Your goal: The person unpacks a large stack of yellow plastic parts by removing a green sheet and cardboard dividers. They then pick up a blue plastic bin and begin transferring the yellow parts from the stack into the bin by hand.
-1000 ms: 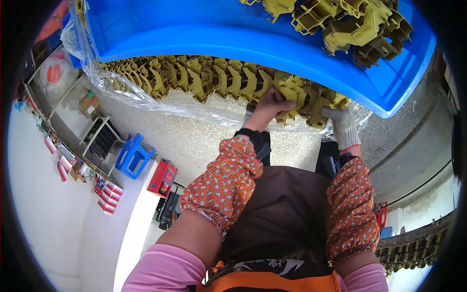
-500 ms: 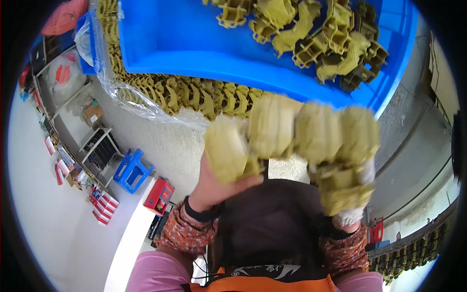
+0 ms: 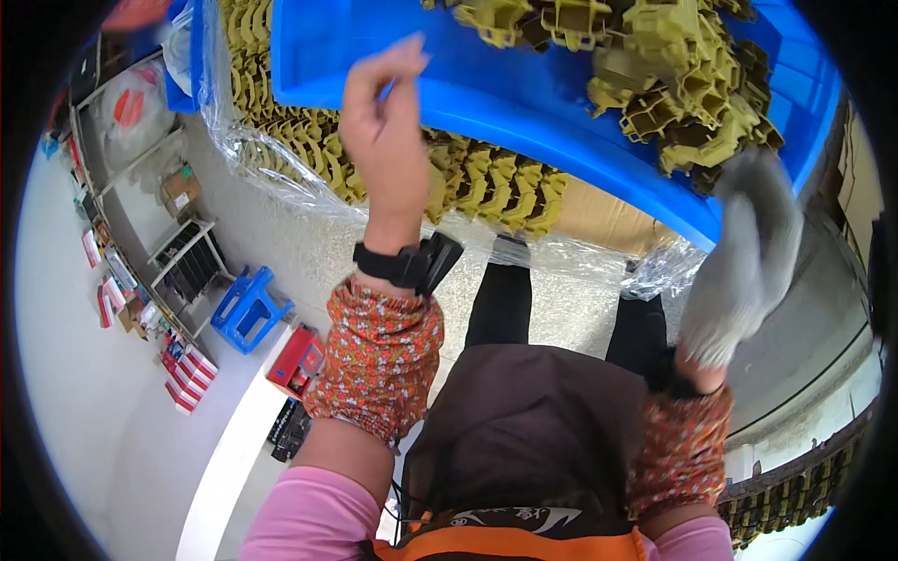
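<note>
Along the left and near edges of the blue plastic tub [image 3: 561, 150] run rows of olive-yellow, angular, hollow pieces [image 3: 505, 190]. My bare left hand [image 3: 388, 131] hovers over the near edge, loosely curled, half open. Similar olive-yellow pieces [image 3: 687, 84] lie heaped inside toward the right edge. My white-gloved right hand [image 3: 744, 257], fingers extended, is by the near right corner.

Bare left hand [image 3: 388, 140] raised, fingers [image 3: 398, 58] bent. Grey knit-gloved right hand [image 3: 744, 266] angled outward, fingers extended. Both forearms in orange-red floral sleeves [image 3: 379, 355] reach forward, apart.
</note>
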